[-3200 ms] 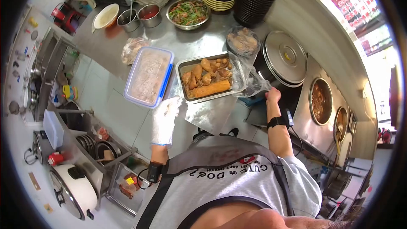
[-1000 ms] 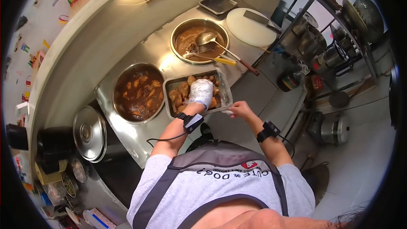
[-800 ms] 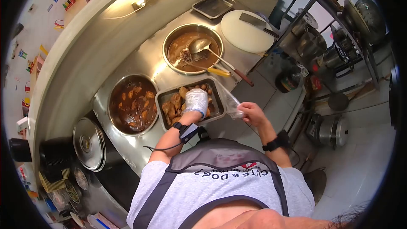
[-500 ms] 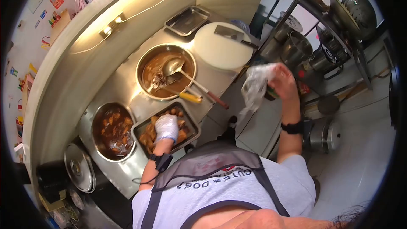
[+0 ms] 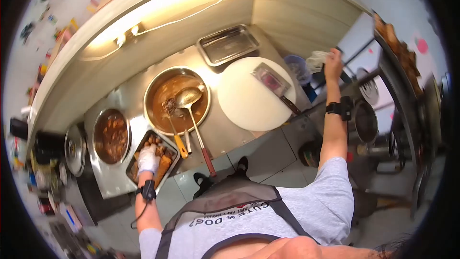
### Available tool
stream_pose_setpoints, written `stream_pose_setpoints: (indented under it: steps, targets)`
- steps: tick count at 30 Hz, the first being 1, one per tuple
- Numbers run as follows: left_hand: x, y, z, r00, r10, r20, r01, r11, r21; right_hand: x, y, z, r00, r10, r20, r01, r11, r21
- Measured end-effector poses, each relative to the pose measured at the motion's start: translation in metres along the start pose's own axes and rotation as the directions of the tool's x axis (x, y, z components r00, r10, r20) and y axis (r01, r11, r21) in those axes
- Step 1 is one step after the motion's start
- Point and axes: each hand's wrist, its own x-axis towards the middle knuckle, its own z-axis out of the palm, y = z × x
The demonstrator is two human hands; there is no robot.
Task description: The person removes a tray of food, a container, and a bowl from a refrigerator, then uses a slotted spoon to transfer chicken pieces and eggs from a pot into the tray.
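Brown stew (image 5: 113, 139) fills a round steel pot (image 5: 129, 139); the white-gloved left hand (image 5: 147, 158) rests in a rectangular metal tray (image 5: 170, 168) of browned food (image 5: 164, 164), grip unclear. A larger steel pot (image 5: 146, 98) holds broth (image 5: 163, 88). Near a blue container (image 5: 291, 58), crumpled translucent plastic (image 5: 316, 61) is clenched in the bare right hand (image 5: 334, 63); release would need loosening.

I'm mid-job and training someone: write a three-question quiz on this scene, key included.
1. Multiple choice: which hand wears a glove? A) right B) left
2. True or false: the cleaver lies on the round white board.
3. Fill in the colour: the ladle rests with its bowl in a round pot of ____ liquid.

Key: 1: B, the left hand, which is in the metal tray of food. 2: true. 3: brown.
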Motion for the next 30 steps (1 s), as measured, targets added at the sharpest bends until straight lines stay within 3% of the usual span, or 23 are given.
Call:
stream_pose_setpoints:
  steps: [2, 4, 5, 6, 7, 8, 9, 11, 14, 18, 21, 25, 28, 30]
  targets:
    - [0.003, 0.008, 0.001, 0.996, -0.085, 0.014, 0.085, 0.996, -0.020, 0.020, 0.047, 0.041, 0.998, 0.068, 0.007, -0.068, 0.998, -0.007]
    - [0.004, 0.001, 0.017, 0.995, -0.084, -0.055, 0.082, 0.996, -0.029, 0.042, 0.138, 0.116, 0.989, -0.043, 0.142, 0.025, 0.991, 0.129]
    - [0.002, 0.006, 0.013, 0.991, -0.123, -0.054, 0.120, 0.992, -0.048, 0.041, 0.139, 0.124, 0.927, 0.076, 0.367, -0.090, 0.996, 0.021]
    - [0.001, 0.014, 0.005, 0.981, -0.190, -0.035, 0.189, 0.981, -0.044, 0.042, 0.174, 0.153, 0.882, 0.156, 0.444, -0.144, 0.988, -0.061]
    - [0.000, 0.015, 0.004, 0.977, -0.209, -0.039, 0.207, 0.977, -0.055, 0.035, 0.183, 0.164, 0.864, 0.185, 0.468, -0.211, 0.977, 0.003]
    - [0.000, 0.016, 0.002, 0.975, -0.216, -0.051, 0.212, 0.975, -0.067, 0.028, 0.175, 0.172, 0.842, 0.274, 0.464, -0.312, 0.950, 0.005]
    - [-0.001, 0.018, -0.005, 0.971, -0.235, -0.049, 0.230, 0.969, -0.087, 0.016, 0.132, 0.153, 0.691, 0.431, 0.580, -0.622, 0.763, 0.173]
    - [-0.006, 0.025, -0.014, 0.965, -0.260, -0.015, 0.258, 0.962, -0.092, -0.007, 0.100, 0.139, 0.656, 0.303, 0.691, -0.708, 0.565, 0.424]
    - [-0.011, 0.024, -0.013, 0.962, -0.274, -0.015, 0.273, 0.961, -0.055, -0.040, 0.021, 0.081, 0.655, 0.157, 0.739, -0.665, 0.584, 0.466]
    - [-0.009, 0.032, -0.024, 0.974, -0.223, 0.040, 0.227, 0.965, -0.129, -0.078, -0.024, 0.035, 0.594, 0.047, 0.803, -0.685, 0.553, 0.474]
    - [0.011, 0.054, -0.031, 0.907, -0.309, 0.288, 0.293, 0.951, 0.097, -0.108, -0.059, 0.011, 0.552, 0.031, 0.833, -0.750, 0.456, 0.479]
    - [0.026, 0.051, 0.006, 0.906, -0.405, 0.121, 0.392, 0.912, 0.119, -0.142, -0.091, -0.014, 0.512, 0.001, 0.859, -0.791, 0.391, 0.471]
    - [0.016, 0.060, -0.016, 0.903, -0.402, 0.156, 0.396, 0.916, 0.066, -0.169, -0.101, -0.028, 0.499, 0.010, 0.867, -0.814, 0.348, 0.465]
    - [0.016, 0.055, -0.003, 0.919, -0.384, 0.092, 0.380, 0.923, 0.062, -0.182, -0.114, -0.043, 0.504, 0.034, 0.863, -0.823, 0.322, 0.468]
